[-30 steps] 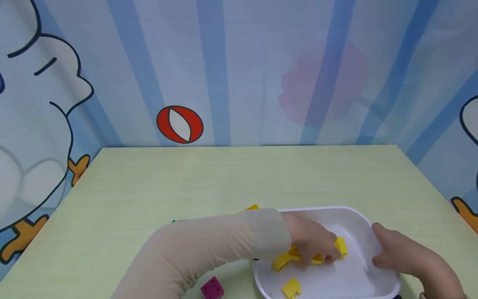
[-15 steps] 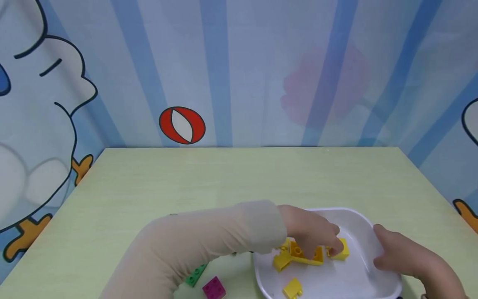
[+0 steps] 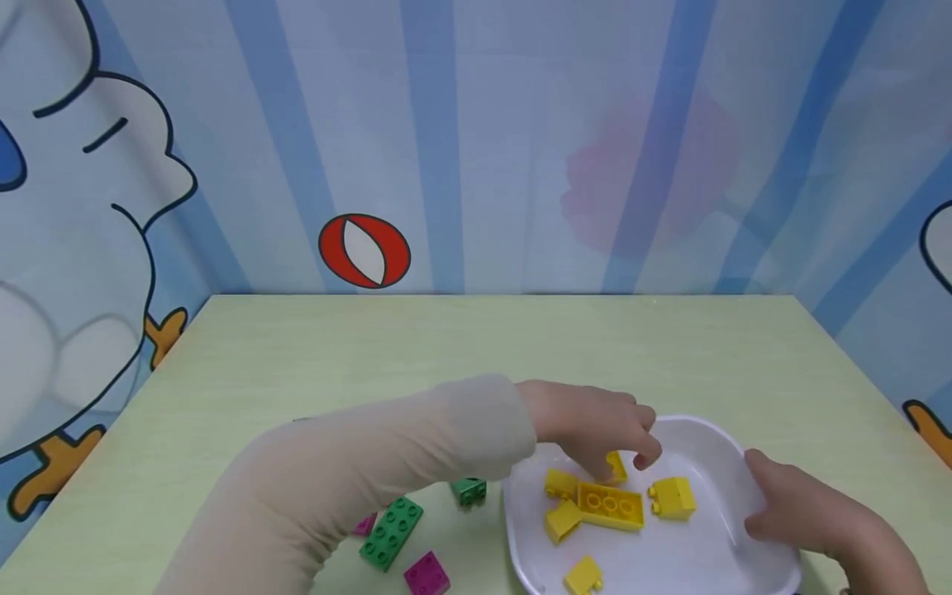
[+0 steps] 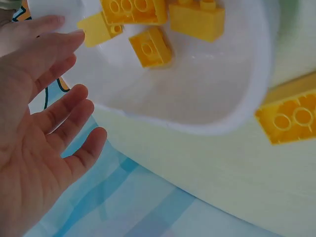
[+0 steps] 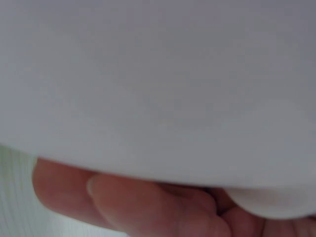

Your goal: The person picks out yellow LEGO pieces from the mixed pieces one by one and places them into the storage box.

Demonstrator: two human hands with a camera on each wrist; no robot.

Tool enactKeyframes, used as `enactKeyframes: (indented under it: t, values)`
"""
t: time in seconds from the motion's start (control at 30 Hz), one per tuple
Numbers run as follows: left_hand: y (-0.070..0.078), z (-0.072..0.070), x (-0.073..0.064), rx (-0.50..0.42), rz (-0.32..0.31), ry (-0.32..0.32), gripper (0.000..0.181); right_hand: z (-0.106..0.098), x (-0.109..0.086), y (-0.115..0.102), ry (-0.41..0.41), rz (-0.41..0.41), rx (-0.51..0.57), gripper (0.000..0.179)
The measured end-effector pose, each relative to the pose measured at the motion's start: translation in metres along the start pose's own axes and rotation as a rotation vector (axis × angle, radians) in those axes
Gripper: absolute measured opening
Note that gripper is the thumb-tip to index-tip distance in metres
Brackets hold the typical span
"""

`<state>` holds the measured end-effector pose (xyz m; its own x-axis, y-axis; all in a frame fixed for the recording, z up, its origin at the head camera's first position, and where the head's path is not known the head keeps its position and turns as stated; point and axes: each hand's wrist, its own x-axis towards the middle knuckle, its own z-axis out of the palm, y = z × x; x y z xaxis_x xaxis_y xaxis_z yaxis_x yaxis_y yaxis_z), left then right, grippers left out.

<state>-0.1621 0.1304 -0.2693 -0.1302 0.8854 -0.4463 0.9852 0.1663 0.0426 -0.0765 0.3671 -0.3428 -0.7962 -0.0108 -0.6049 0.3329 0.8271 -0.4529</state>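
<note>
My left hand (image 3: 595, 421) hovers over the far-left part of a white plastic tray (image 3: 706, 558), fingers spread and holding nothing. Below it in the tray lie several yellow toy building bricks, among them a long brick (image 3: 611, 506) turned underside up and a short brick (image 3: 673, 498) to its right. One yellow brick (image 3: 616, 467) is partly covered by the left hand. In the left wrist view the palm and relaxed fingers (image 4: 79, 158) show beside the tray. My right hand (image 3: 825, 512) grips the tray's right rim, thumb on top; its fingers (image 5: 133, 202) curl beneath the rim in the right wrist view.
Left of the tray lie a long green brick (image 3: 391, 534), a smaller green brick (image 3: 469, 492) and a magenta brick (image 3: 427, 574); the left sleeve partly hides others. A yellow brick (image 4: 291, 111) rests outside the tray on the pale table (image 3: 491, 347). Printed fabric surrounds the table.
My left hand has risen off the yellow bricks and drawn back to the left, its fingers loosening. More green and magenta bricks show beside the sleeve. The right hand stays on the rim.
</note>
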Motion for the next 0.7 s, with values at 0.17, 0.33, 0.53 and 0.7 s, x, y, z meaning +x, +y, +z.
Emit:
enactKeyframes:
  t: [0.17, 0.33, 0.53, 0.7]
  values:
    - [-0.011, 0.001, -0.012, -0.013, -0.013, 0.034, 0.031, 0.001, -0.001, 0.000, -0.004, 0.010, 0.011, 0.086]
    - [-0.020, 0.004, -0.024, -0.051, -0.028, 0.101, 0.031, 0.001, -0.001, 0.002, -0.007, 0.020, 0.016, 0.086]
    - [-0.031, 0.007, -0.037, -0.106, -0.072, 0.156, 0.031, 0.001, -0.001, 0.001, -0.002, 0.009, -0.001, 0.086]
    - [-0.043, 0.010, -0.047, -0.131, -0.122, 0.201, 0.030, 0.000, 0.001, 0.001, 0.001, 0.010, -0.007, 0.085]
